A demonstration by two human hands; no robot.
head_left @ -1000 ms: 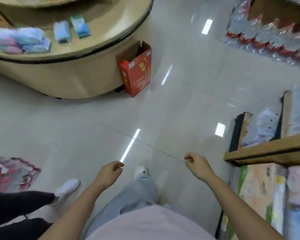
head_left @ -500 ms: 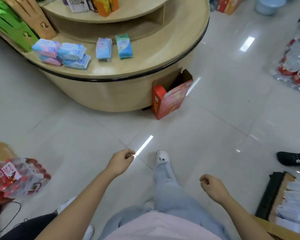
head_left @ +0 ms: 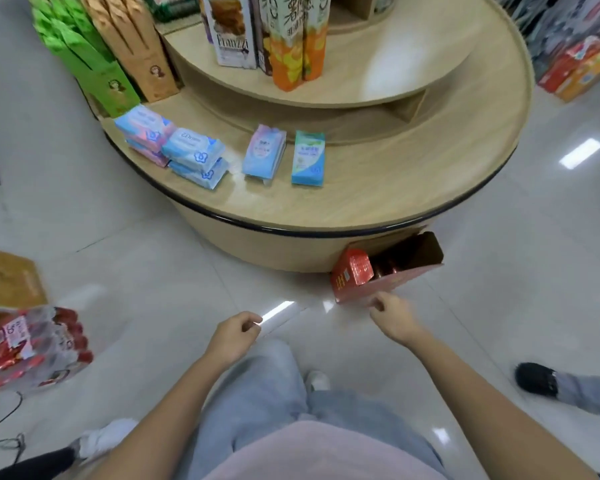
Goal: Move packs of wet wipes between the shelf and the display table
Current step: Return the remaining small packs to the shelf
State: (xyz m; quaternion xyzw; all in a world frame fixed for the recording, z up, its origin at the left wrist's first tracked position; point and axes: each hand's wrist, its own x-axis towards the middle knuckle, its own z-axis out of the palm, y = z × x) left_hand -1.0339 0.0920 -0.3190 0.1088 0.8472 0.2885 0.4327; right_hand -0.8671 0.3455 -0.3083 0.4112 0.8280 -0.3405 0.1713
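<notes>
Wet-wipe packs lie in a loose row on the lower tabletop (head_left: 378, 195) of a round, two-tier display table, all near its front edge. At the left end is a pink stack (head_left: 142, 131), and touching it on the right a blue stack (head_left: 196, 157) of at least two packs. Apart from these lies a single pale blue and pink pack (head_left: 264, 154), with a green and blue pack (head_left: 308, 157) just beside it. None of the packs is held.

Both hands hang in front of the person's body, above the floor and short of the table. The left hand (head_left: 234, 337) is loosely curled, thumb close to forefinger, with nothing in it. The right hand (head_left: 394, 320) is likewise loosely curled and holds nothing. It appears just below the edge of an open red carton (head_left: 357, 275) that stands on the floor against the table's base.

On the upper tier (head_left: 378, 74) stand a biscuit box (head_left: 231, 32) and tall orange cartons (head_left: 297, 46). Green bags (head_left: 94, 67) and brown bags (head_left: 139, 53) lean at the back left of the lower tabletop. On the floor at the left sits a shrink-wrapped pack of red-capped bottles (head_left: 32, 344), with a cardboard box (head_left: 7, 277) behind it. Another person's black shoe (head_left: 534, 377) shows at the right.
</notes>
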